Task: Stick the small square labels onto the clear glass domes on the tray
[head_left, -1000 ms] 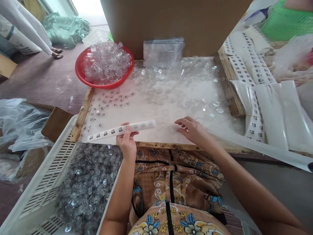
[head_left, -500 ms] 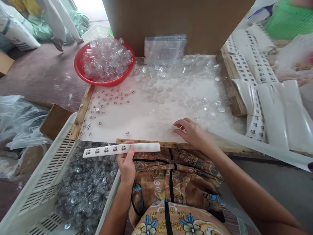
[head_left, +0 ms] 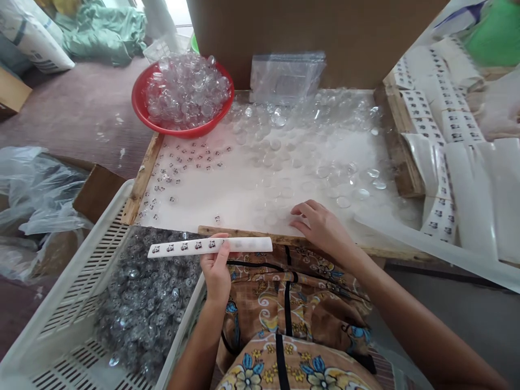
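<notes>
My left hand (head_left: 217,266) pinches a white sticker strip (head_left: 184,247) printed with several small panda pictures, above the front edge of the board. Over the white board (head_left: 211,192), my right hand (head_left: 319,222) is low near its front edge, thumb and fingers curled towards each other among clear round pieces (head_left: 286,192). Whatever lies between those fingertips is too small to make out. Small panda-marked pieces (head_left: 199,157) are scattered on the board's left part. Many more clear pieces (head_left: 329,114) are heaped along the back.
A red bowl (head_left: 140,105) of clear pieces stands at the board's back left corner. Below left is a white basket (head_left: 77,290) with many finished-looking pieces. Wooden rails (head_left: 144,176) edge the board; sticker sheets (head_left: 459,122) lie right. A cardboard box (head_left: 309,27) rises behind.
The view has shifted slightly, so the board and bowl appear further right. My left hand still holds the strip, and my right hand remains near the board's front edge.
</notes>
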A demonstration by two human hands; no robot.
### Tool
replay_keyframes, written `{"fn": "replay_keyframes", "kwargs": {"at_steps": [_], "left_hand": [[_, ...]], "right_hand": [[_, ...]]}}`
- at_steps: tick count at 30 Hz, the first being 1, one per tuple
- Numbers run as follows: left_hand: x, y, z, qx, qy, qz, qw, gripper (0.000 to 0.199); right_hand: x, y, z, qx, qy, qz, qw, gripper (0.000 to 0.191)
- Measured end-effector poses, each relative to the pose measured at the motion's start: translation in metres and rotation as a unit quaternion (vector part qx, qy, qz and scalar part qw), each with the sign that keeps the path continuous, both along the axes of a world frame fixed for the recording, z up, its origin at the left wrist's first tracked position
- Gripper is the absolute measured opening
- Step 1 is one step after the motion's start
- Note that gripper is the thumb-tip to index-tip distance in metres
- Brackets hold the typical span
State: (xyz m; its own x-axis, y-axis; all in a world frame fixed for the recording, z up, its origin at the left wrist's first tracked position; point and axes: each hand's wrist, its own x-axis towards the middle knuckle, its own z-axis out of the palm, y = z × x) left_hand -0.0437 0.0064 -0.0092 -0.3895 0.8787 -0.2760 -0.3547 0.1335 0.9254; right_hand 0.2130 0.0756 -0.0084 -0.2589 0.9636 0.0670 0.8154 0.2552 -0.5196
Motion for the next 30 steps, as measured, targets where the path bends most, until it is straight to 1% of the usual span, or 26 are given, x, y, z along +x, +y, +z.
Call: {"fn": "replay_keyframes", "kwargs": {"at_steps": [3,5,7,9,11,12,15,18,20,22,25,27,29,30], "left_hand": [[0.002,0.001,0.001,0.0,0.007,-0.006,1.0,0.029],[0.005,0.001,0.003,0.005,0.025,-0.02,0.999,0.029],[0.008,0.0,0.006,0.008,0.052,-0.036,0.998,0.029],[0.01,-0.001,0.01,0.011,0.082,-0.055,0.995,0.028],[0.011,-0.003,0.012,0.019,0.103,-0.073,0.992,0.028],[0.01,-0.004,0.012,0.025,0.104,-0.078,0.991,0.029],[0.006,-0.006,0.009,0.042,0.066,-0.076,0.994,0.035],[0.001,-0.006,0.003,0.036,0.031,-0.06,0.997,0.035],[-0.001,-0.006,0.002,0.023,0.035,-0.048,0.998,0.033],[-0.002,-0.006,0.002,0.014,0.046,-0.038,0.998,0.032],[0.0,-0.007,0.003,0.005,0.056,-0.027,0.998,0.032],[0.001,-0.008,0.002,-0.006,0.052,-0.017,0.999,0.034],[0.002,-0.007,-0.002,-0.018,0.036,-0.01,0.999,0.037],[0.002,-0.006,-0.005,-0.023,0.026,-0.005,0.999,0.038]], "right_hand": [[-0.004,-0.005,0.012,0.014,0.037,-0.01,0.999,0.009],[-0.02,-0.008,0.025,0.011,0.092,0.008,0.996,0.012],[-0.042,-0.01,0.037,-0.003,0.143,0.056,0.988,0.015],[-0.065,-0.013,0.046,-0.031,0.171,0.122,0.977,0.019],[-0.082,-0.015,0.048,-0.07,0.187,0.171,0.965,0.018],[-0.086,-0.016,0.048,-0.087,0.195,0.181,0.96,0.016],[-0.086,-0.017,0.044,-0.12,0.21,0.172,0.955,0.013],[-0.077,-0.016,0.042,-0.13,0.209,0.166,0.955,0.014],[-0.076,-0.016,0.041,-0.119,0.207,0.168,0.956,0.017],[-0.08,-0.019,0.039,-0.09,0.206,0.166,0.96,0.017],[-0.092,-0.026,0.032,-0.019,0.204,0.15,0.967,0.011],[-0.099,-0.031,0.029,0.039,0.199,0.142,0.969,0.013],[-0.099,-0.033,0.029,0.084,0.211,0.14,0.964,0.014],[-0.097,-0.03,0.03,0.091,0.227,0.136,0.96,0.013]]}}
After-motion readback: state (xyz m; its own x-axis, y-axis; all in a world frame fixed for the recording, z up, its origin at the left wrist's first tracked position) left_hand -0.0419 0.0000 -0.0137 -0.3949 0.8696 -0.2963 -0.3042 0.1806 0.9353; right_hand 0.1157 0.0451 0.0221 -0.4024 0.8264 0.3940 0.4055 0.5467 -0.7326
